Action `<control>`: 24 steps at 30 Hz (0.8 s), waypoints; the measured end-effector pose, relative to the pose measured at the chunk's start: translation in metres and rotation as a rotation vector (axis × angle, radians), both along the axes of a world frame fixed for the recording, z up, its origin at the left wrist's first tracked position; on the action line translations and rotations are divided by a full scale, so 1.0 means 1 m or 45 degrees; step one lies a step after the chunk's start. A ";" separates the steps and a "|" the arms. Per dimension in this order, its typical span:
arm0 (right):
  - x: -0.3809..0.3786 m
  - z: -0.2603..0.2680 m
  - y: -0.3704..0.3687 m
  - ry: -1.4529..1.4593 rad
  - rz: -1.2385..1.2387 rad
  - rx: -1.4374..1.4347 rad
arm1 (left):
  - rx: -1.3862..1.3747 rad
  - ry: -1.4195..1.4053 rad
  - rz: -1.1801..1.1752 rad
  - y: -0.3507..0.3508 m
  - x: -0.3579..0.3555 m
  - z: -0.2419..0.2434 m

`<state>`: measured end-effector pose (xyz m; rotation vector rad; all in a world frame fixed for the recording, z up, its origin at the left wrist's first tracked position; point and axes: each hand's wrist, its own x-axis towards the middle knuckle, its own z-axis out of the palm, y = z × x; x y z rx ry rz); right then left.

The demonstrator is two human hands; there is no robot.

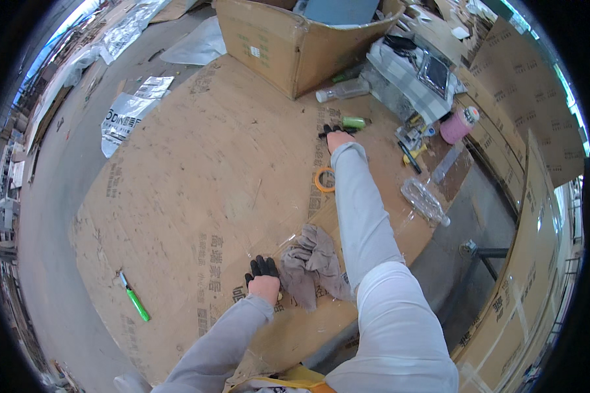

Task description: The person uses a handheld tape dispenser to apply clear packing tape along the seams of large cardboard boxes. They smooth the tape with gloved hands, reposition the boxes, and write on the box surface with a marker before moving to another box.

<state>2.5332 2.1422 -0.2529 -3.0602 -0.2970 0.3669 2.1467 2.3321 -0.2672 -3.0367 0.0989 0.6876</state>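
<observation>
A large cardboard sheet [177, 196] covers the work surface. My left hand [264, 281], its fingers in black coverings, rests on it just left of a crumpled grey-brown cloth [310, 263]. Farther out, my right hand [338, 136] reaches to a dark slender object beside a green roll [354, 122]; whether the fingers hold that object cannot be made out. A roll of orange tape [324, 180] lies flat next to my right forearm. At the left lies a green-handled knife [136, 302], with its blade pointing away from me.
An open cardboard box [270, 49] stands at the far edge. To the right are a clear plastic bottle [424, 200], a black marker [409, 157], a pink bottle [457, 126] and a checked cloth bundle [408, 78]. Large cardboard panels [516, 294] stand at the right.
</observation>
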 end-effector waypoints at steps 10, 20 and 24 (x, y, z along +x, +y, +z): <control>-0.141 0.052 0.009 -0.363 -0.047 0.410 | -0.140 0.237 0.190 0.001 0.003 -0.002; -0.586 0.148 -0.042 0.012 -1.283 2.313 | -1.571 -0.158 0.128 0.023 -0.116 0.100; -0.767 0.198 -0.004 -0.175 -1.672 2.487 | -1.985 0.329 -0.307 -0.009 -0.269 0.154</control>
